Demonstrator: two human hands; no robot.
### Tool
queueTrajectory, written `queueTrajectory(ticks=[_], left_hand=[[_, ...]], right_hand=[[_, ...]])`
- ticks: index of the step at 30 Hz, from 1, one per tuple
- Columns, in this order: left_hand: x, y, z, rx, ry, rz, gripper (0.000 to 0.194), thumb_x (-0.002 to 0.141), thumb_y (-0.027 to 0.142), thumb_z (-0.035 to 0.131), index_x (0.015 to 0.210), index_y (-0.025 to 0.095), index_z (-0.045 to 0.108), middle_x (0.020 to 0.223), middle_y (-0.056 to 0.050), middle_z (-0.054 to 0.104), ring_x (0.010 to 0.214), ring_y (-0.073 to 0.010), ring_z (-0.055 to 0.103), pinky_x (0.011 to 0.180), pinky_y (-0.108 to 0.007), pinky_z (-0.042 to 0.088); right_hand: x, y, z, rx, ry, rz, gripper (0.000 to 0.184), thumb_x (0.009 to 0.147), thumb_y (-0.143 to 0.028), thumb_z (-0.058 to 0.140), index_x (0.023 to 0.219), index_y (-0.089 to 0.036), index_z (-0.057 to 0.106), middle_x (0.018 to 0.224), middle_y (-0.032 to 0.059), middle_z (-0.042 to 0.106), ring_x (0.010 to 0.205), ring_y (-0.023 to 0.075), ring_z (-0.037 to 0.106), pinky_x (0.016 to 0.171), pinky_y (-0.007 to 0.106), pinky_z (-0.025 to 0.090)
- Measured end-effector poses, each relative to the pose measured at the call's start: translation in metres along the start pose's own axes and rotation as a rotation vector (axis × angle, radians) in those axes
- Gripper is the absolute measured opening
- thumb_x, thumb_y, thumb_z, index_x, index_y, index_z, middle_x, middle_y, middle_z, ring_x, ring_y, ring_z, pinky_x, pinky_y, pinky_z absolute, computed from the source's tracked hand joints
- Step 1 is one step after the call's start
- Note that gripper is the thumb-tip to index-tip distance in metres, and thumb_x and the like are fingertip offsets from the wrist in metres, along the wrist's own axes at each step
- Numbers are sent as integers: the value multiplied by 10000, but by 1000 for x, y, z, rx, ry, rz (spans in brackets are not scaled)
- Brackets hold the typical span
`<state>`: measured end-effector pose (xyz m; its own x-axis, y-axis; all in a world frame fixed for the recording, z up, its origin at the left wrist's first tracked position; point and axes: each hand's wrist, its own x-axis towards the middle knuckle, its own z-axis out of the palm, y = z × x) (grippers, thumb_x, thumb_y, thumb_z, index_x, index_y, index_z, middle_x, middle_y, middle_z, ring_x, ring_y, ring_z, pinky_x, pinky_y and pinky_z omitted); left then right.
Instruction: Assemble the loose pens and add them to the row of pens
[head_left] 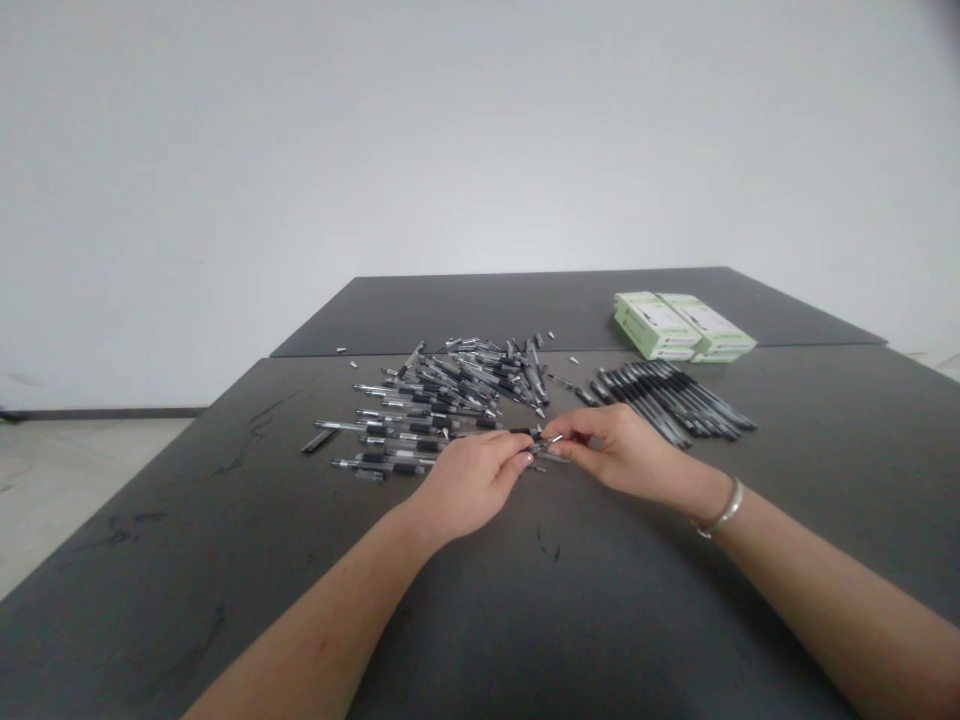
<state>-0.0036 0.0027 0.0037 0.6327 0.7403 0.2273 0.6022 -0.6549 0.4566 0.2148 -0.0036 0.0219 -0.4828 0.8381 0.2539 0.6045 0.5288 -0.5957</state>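
Observation:
Low over the table, my left hand (474,482) is closed, thumb and fingers pinched on a pen (535,447) that is mostly hidden by the fingers. My right hand (626,452) meets it from the other side, thumb and forefinger pinched on a small silver pen tip (553,440) at the pen's end. Whether tip and pen are joined I cannot tell. Beside and beyond my left hand lies a loose heap of clear and black pen parts (465,375). Past my right hand, several pens (675,400) lie side by side in a slanted row.
Green and white boxes (682,325) are stacked at the back right of the dark table (600,600). A black pen cap (319,440) lies left of the heap. Small silver tips (574,360) are scattered behind it. A pale wall (480,140) stands behind the table.

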Motion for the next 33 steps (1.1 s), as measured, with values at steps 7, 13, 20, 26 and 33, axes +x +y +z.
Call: queueTrajectory(ticks=[7, 13, 20, 26, 33], left_hand=[[1, 2, 0, 2, 6, 4, 268, 954, 287, 406, 1062, 205, 636, 956, -36, 688, 888, -168, 631, 785, -282, 466], [1, 4, -1, -9, 13, 18, 259, 958, 276, 392, 991, 185, 632, 890, -35, 666, 837, -160, 619, 731, -263, 456], [1, 9, 0, 90, 21, 40, 255, 957, 272, 389, 978, 180, 626, 894, -38, 658, 816, -160, 609, 704, -262, 444], [1, 9, 1, 118, 24, 31, 251, 958, 273, 386, 958, 187, 621, 868, -28, 652, 813, -157, 613, 706, -259, 447], [1, 6, -1, 80, 38, 7, 264, 957, 284, 393, 1045, 200, 628, 922, -30, 666, 853, -165, 625, 746, -273, 463]], right_hand=[[1, -6, 3, -21, -11, -62, 180, 866, -175, 563, 981, -177, 701, 825, 39, 734, 679, 129, 648, 629, 208, 464], [-1, -4, 7, -34, 8, -61, 158, 897, -237, 547, 967, -175, 675, 842, 44, 717, 717, 141, 642, 665, 229, 453], [0, -6, 11, -127, -37, -58, 234, 953, -295, 448, 869, -167, 624, 770, 47, 662, 668, 144, 588, 628, 244, 408], [1, -5, 12, -52, -97, 17, 371, 987, -358, 345, 741, -169, 549, 668, 30, 602, 599, 131, 539, 596, 242, 391], [-1, -7, 3, -10, -66, -38, 115, 917, -244, 499, 943, -169, 582, 762, 16, 617, 649, 123, 538, 604, 224, 390]])
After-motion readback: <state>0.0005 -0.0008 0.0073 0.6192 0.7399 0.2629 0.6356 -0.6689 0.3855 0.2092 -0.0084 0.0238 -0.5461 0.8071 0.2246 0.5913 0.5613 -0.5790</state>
